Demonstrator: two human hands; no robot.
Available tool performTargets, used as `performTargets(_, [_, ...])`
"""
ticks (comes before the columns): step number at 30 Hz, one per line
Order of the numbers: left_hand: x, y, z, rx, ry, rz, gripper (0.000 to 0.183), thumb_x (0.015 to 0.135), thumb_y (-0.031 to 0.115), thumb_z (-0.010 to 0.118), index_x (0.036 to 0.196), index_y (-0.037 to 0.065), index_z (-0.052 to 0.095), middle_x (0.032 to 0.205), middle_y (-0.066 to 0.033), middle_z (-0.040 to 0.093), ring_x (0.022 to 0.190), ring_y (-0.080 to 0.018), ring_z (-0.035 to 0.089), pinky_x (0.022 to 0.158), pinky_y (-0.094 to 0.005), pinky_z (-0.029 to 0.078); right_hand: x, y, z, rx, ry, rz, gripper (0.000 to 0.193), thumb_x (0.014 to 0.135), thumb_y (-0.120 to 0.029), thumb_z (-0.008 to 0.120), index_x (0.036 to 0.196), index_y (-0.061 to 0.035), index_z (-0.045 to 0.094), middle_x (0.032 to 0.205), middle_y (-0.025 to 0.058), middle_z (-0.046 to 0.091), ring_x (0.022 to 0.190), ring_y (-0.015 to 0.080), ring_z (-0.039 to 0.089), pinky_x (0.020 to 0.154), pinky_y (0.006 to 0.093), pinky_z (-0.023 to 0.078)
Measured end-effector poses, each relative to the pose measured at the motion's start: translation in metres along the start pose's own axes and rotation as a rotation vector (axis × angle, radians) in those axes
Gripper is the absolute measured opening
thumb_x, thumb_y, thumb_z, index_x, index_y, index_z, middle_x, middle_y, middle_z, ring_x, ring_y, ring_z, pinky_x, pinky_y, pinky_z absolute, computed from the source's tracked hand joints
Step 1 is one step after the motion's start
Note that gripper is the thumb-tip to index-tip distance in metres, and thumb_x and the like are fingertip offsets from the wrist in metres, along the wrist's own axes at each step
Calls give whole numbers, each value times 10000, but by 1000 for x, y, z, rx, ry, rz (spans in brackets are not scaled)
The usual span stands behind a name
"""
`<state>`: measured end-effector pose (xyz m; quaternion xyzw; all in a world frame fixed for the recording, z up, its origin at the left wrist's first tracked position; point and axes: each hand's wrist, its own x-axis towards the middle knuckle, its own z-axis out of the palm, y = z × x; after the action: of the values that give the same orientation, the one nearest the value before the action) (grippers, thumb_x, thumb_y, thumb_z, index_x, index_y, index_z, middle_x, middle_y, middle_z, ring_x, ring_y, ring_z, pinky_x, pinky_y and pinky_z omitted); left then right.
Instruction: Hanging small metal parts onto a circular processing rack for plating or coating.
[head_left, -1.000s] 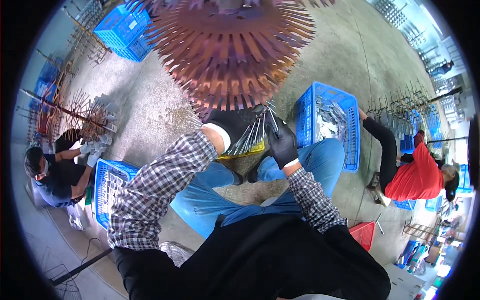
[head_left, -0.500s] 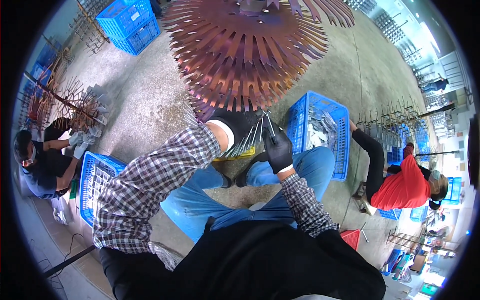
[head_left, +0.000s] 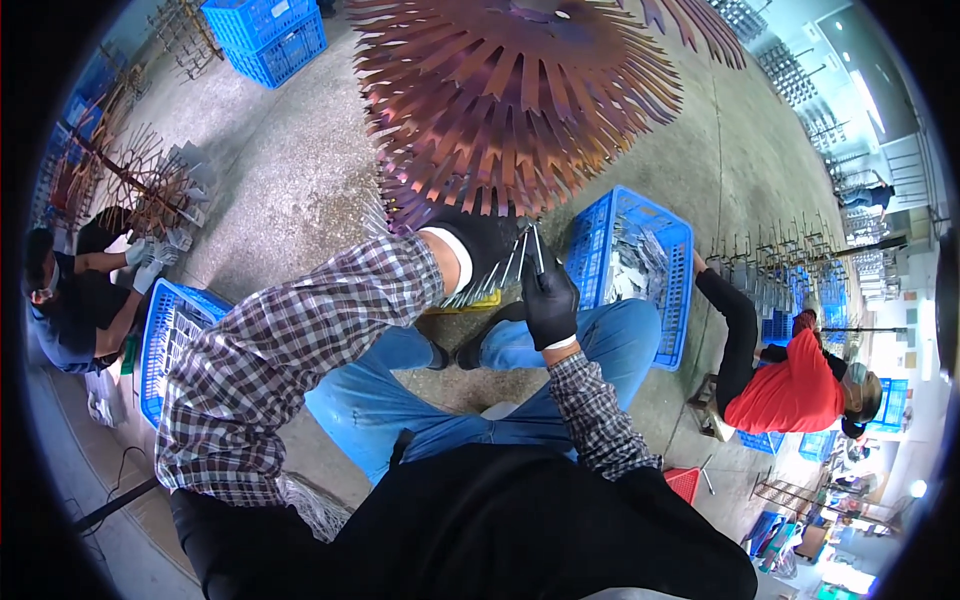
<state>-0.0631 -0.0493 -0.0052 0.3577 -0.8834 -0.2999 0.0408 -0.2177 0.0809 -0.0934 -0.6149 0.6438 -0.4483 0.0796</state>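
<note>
In front of me hangs a tiered rack of purple-bronze discs (head_left: pixel 520 110), their rims cut into long narrow prongs. My left hand (head_left: pixel 478 238), in a black glove with a white cuff, reaches beneath the lowest prongs; its fingers are mostly hidden. My right hand (head_left: pixel 550 300), also black-gloved, is closed around a slim silver metal piece (head_left: pixel 540 248) pointing up toward the rim. Whether it is a tool or a part, I cannot tell. Several thin silver strips (head_left: pixel 487 283) fan out below my left hand.
A blue crate (head_left: pixel 680 290) of flat silver parts stands by my right knee, another blue crate (head_left: pixel 153 375) to my left. A yellow container (head_left: pixel 480 302) sits below my hands. Co-workers sit at left (head_left: pixel 85 310) and right (head_left: pixel 790 385). Blue crates (head_left: pixel 265 40) are stacked far left.
The view has shifted slightly, and the discs appear a little farther right and tilted differently. Both hands stay at the lower rim, the right still gripping the slim metal piece.
</note>
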Motion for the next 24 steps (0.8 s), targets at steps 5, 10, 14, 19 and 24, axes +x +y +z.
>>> performTargets(5, [-8, 10, -16, 79, -121, 13, 417, 1094, 377, 406, 1315, 131, 661, 1399, -105, 662, 1141, -284, 674, 971, -409, 485, 2, -3, -6, -85, -42, -61, 539, 933, -53, 681, 1465, -84, 597, 1319, 132, 716, 1093, 294, 726, 901, 344, 562])
performTargets(10, [-8, -42, 22, 439, 182, 355, 363, 1039, 316, 493, 1325, 178, 671, 1293, -147, 701, 1043, -317, 703, 880, -440, 535, 5, -2, -13, -170, -296, 71, 631, 929, -105, 678, 1536, -79, 508, 1350, 153, 694, 1124, 325, 711, 916, 383, 556])
performTargets(14, [-24, -10, 4, 869, 408, 356, 375, 1071, 291, 467, 1382, 202, 658, 1426, -118, 647, 1181, -272, 674, 936, -364, 527, -1, 18, -34, -108, -230, -57, 649, 962, -171, 650, 1571, -68, 450, 1250, 177, 715, 1006, 340, 708, 862, 410, 550])
performTargets(19, [-38, -51, -13, 75, 52, 127, 468, 1019, 182, 538, 1482, 139, 584, 1575, -46, 538, 1315, -250, 607, 1009, -323, 500, 13, 11, -24, 222, -370, 7, 619, 972, -252, 657, 1548, -102, 485, 1244, 213, 677, 938, 380, 690, 849, 422, 561])
performTargets(24, [-47, -13, -28, 435, 105, 298, 506, 970, 95, 537, 1469, 20, 573, 1483, -149, 602, 1327, -335, 571, 1116, -421, 447, 5, 137, -127, 84, 101, 17, 464, 1007, -129, 622, 1460, -61, 551, 1286, 154, 693, 1217, 321, 636, 1019, 379, 494])
